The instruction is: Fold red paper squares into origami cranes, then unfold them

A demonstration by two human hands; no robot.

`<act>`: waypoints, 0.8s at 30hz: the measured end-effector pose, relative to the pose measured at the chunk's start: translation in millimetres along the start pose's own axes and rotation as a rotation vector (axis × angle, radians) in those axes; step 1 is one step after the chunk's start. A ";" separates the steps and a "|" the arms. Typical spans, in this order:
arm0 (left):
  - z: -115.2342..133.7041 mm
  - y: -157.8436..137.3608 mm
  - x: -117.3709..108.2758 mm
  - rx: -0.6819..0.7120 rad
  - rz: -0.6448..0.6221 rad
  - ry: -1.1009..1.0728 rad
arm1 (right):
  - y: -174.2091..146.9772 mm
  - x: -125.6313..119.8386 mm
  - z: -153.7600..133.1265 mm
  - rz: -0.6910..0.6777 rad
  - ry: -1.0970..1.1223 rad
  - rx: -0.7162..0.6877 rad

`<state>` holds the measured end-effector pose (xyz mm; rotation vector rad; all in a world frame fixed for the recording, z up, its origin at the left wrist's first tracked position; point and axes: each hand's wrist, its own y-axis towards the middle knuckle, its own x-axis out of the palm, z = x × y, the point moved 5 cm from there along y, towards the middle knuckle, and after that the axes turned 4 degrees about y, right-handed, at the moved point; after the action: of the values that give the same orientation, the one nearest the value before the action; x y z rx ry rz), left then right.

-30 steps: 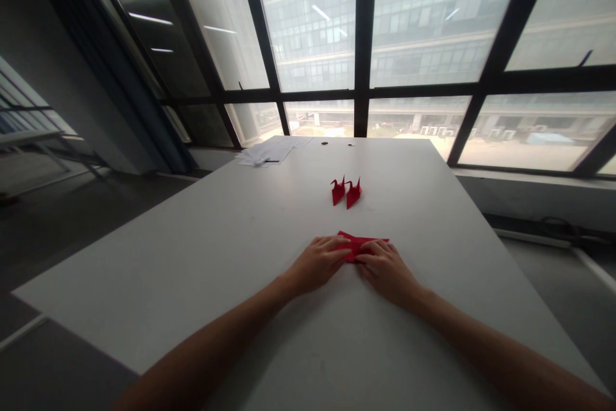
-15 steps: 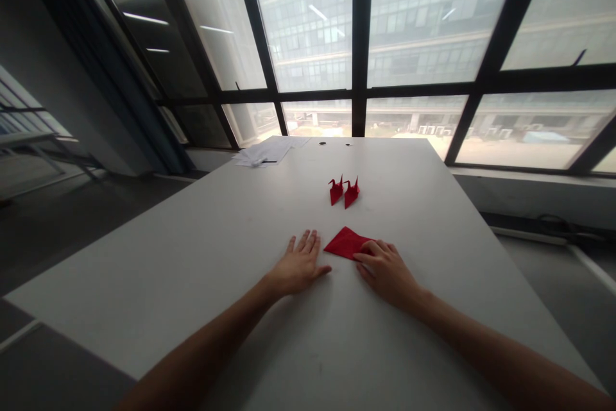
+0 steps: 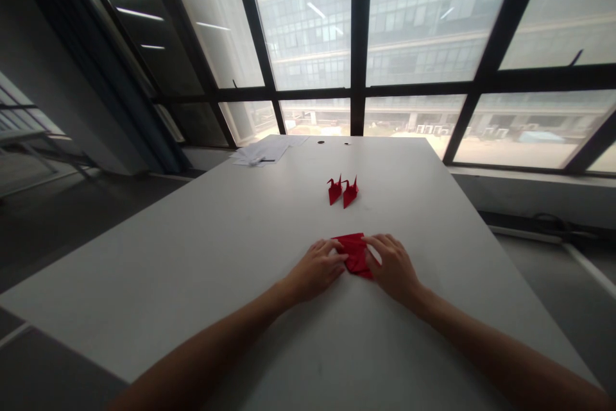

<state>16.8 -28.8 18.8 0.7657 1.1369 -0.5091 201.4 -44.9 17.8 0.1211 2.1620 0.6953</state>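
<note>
Between my hands, a folded piece of red origami paper [image 3: 355, 253] lies on the white table [image 3: 231, 225]. My left hand [image 3: 317, 270] has its fingers closed on the paper's left side, with the thumb near the lower left edge. On the right side, my right hand [image 3: 392, 268] grips the paper between thumb and fingers. My fingers hide both side ends of the sheet. Just beyond stand two finished red paper cranes, the left crane [image 3: 335, 191] close beside the right crane [image 3: 351, 193].
Loose white sheets [image 3: 262, 151] with a dark pen-like object [image 3: 267, 160] lie at the far left of the table. Two small round dark spots are near the far edge. Large framed windows [image 3: 312, 26] rise behind the table, and a dark curtain [image 3: 110, 84] hangs at left.
My left hand has moved right from lying flat on the table and taken hold of the red paper. The paper has been turned, and my right hand has shifted slightly on it.
</note>
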 end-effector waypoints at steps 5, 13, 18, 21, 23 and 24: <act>-13.6 4.3 5.5 0.079 -0.059 -0.217 | 10.9 8.2 48.4 0.010 0.183 0.235; -9.8 6.5 3.4 0.099 -0.013 -0.194 | 8.3 11.9 37.6 -0.064 0.323 0.127; -3.3 7.0 -1.5 0.093 -0.010 -0.203 | 7.8 9.9 28.0 -0.068 0.537 0.072; 0.3 7.7 -4.9 0.079 -0.025 -0.274 | 7.4 5.4 18.5 -0.018 0.536 0.010; 2.5 8.1 -7.5 0.078 -0.025 -0.303 | 6.1 3.8 11.3 -0.014 0.522 -0.029; 3.2 8.2 -8.5 0.075 -0.027 -0.311 | 5.2 3.8 7.7 -0.032 0.511 -0.046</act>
<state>21.6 -26.0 29.7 0.7083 0.8441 -0.6722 203.9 -35.9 14.0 -0.1305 2.6223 0.8229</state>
